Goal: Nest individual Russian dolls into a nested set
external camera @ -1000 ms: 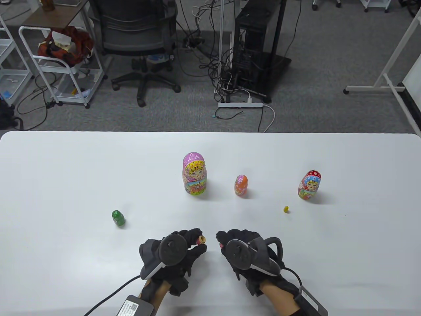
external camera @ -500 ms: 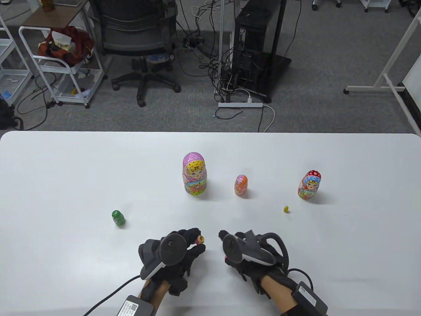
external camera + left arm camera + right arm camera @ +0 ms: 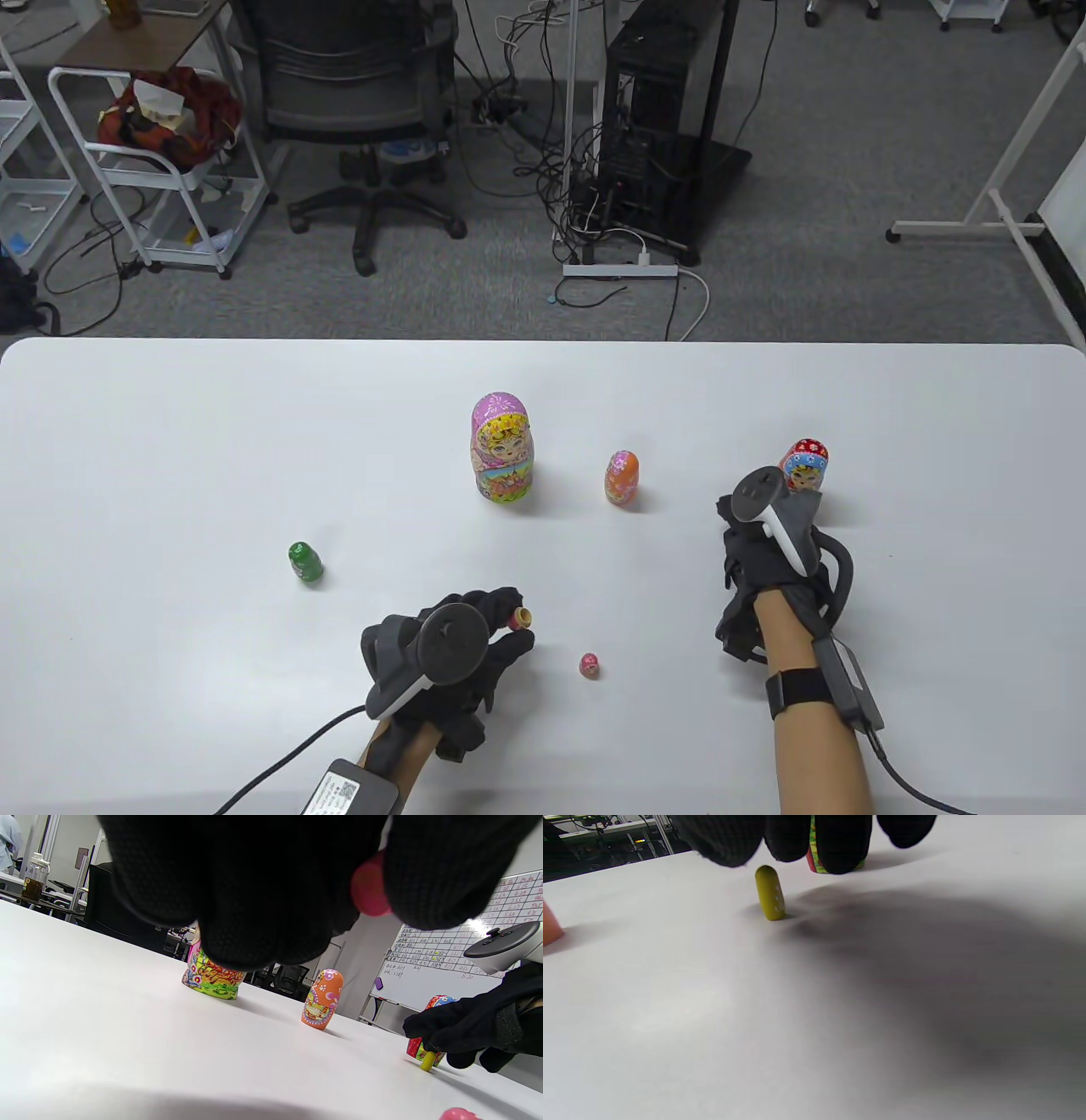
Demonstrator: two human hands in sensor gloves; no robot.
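My left hand (image 3: 506,626) pinches the small pink doll's lower half (image 3: 519,617), open end up; it also shows in the left wrist view (image 3: 368,891). The pink top half (image 3: 589,666) lies on the table to its right. My right hand (image 3: 735,525) hovers over the tiny yellow doll (image 3: 771,893), fingers (image 3: 793,836) spread just above it and not closed on it. The yellow doll (image 3: 428,1060) stands upright. A large pink doll (image 3: 501,447), an orange doll (image 3: 622,477), a red doll (image 3: 806,463) and a green doll (image 3: 305,563) stand apart.
The white table (image 3: 170,467) carries only the dolls. The red doll stands just behind my right hand. Beyond the far edge are an office chair (image 3: 356,102), a computer tower (image 3: 662,110) and cables on the floor.
My right hand let the pink top half go onto the table and moved right and away to above the yellow doll. My left hand has stayed put with the lower half.
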